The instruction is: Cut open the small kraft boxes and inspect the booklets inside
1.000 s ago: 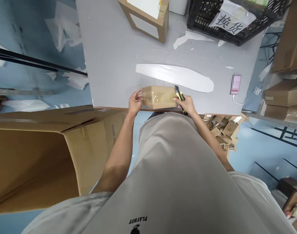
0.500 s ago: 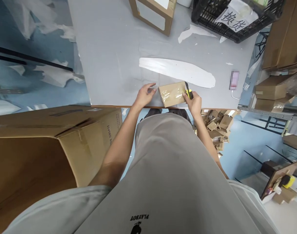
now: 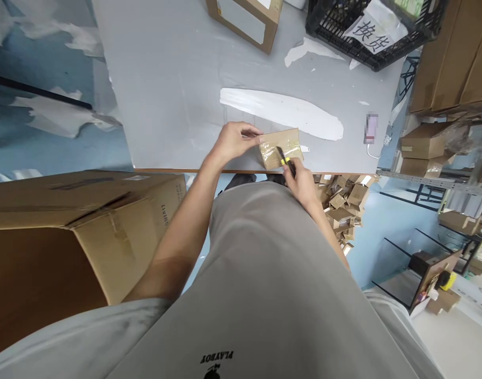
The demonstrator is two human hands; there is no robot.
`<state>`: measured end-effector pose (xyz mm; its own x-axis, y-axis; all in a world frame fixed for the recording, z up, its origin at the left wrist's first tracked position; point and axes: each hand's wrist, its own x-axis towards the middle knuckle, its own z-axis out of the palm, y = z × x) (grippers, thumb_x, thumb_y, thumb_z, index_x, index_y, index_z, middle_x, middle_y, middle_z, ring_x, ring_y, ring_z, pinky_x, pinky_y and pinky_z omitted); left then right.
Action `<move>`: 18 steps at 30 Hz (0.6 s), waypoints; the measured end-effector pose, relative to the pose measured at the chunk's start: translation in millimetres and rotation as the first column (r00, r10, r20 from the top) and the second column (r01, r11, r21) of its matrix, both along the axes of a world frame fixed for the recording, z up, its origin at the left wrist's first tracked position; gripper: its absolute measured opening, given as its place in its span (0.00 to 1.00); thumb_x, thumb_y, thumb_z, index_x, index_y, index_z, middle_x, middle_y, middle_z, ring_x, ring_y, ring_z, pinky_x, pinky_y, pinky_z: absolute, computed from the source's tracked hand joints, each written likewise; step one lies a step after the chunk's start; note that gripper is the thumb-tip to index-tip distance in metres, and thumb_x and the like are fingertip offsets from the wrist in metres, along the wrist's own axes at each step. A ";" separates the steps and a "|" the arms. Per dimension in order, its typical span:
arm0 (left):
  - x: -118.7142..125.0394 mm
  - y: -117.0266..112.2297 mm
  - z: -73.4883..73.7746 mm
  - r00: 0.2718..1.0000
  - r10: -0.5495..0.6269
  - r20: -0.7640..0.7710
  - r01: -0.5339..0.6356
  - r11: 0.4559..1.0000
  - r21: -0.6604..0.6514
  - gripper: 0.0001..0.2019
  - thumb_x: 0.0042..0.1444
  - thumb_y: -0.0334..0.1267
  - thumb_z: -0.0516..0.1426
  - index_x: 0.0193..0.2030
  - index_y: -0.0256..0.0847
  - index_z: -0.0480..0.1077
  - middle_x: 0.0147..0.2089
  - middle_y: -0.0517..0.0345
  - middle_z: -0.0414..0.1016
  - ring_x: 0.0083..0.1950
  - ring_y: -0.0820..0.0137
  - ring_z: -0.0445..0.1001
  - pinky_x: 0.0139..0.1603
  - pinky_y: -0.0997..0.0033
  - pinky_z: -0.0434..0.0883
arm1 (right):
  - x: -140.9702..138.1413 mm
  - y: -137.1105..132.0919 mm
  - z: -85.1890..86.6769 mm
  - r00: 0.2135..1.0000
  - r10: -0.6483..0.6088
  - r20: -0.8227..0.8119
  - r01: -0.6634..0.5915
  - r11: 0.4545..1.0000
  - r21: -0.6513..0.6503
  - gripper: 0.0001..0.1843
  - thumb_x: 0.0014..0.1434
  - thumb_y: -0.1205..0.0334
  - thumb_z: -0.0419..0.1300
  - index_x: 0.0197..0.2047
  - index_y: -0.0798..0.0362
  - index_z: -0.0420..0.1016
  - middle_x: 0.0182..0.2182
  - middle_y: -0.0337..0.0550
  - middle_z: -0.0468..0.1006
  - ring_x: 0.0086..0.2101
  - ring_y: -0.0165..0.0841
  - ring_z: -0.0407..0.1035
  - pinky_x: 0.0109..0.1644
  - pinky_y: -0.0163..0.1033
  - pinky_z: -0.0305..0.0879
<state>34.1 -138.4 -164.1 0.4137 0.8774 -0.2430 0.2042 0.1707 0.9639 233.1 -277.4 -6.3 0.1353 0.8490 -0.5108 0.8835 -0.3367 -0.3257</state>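
Observation:
A small brown cardboard box with shiny clear tape across it lies near the front edge of the table. My left hand grips its left end, thumb and fingers closed at the corner. In my right hand is a black and yellow utility knife, its dark tip over the taped top of the box. Whether the blade touches the tape I cannot tell. Just beyond the box lies a long white strip of paper.
On the grey table stand a larger carton and a black plastic crate with a handwritten sheet. A phone-like item on a cable lies right. A big open carton stands left; small boxes are heaped on the floor.
My left hand has moved right and taken hold of the box's left end. My right hand has left the box's right edge, bringing the knife over its top.

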 end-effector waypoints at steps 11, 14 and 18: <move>-5.2 0.2 0.7 1.000 -0.030 0.003 0.030 0.999 0.045 0.24 0.61 0.62 0.74 0.51 0.44 0.90 0.52 0.50 0.90 0.57 0.49 0.87 0.67 0.45 0.84 | -31.5 35.5 -2.5 0.978 0.205 0.046 -0.202 0.977 -0.067 0.23 0.85 0.56 0.46 0.69 0.51 0.77 0.54 0.56 0.90 0.53 0.52 0.85 0.54 0.42 0.73; -4.5 -0.9 1.8 1.000 -0.019 0.001 0.019 0.999 0.040 0.20 0.62 0.56 0.74 0.51 0.43 0.90 0.52 0.51 0.89 0.57 0.50 0.87 0.68 0.44 0.84 | -36.4 37.7 1.6 0.974 0.214 0.068 -0.207 0.973 -0.104 0.23 0.86 0.58 0.46 0.70 0.52 0.77 0.54 0.57 0.90 0.53 0.52 0.85 0.55 0.43 0.72; -2.8 -2.9 8.7 1.000 0.000 -0.005 0.000 1.000 0.019 0.15 0.62 0.49 0.74 0.49 0.42 0.90 0.51 0.50 0.90 0.56 0.52 0.87 0.67 0.47 0.84 | -45.1 38.4 12.6 0.973 0.213 0.084 -0.200 0.970 -0.139 0.22 0.86 0.60 0.46 0.70 0.54 0.77 0.54 0.59 0.90 0.53 0.51 0.85 0.56 0.44 0.74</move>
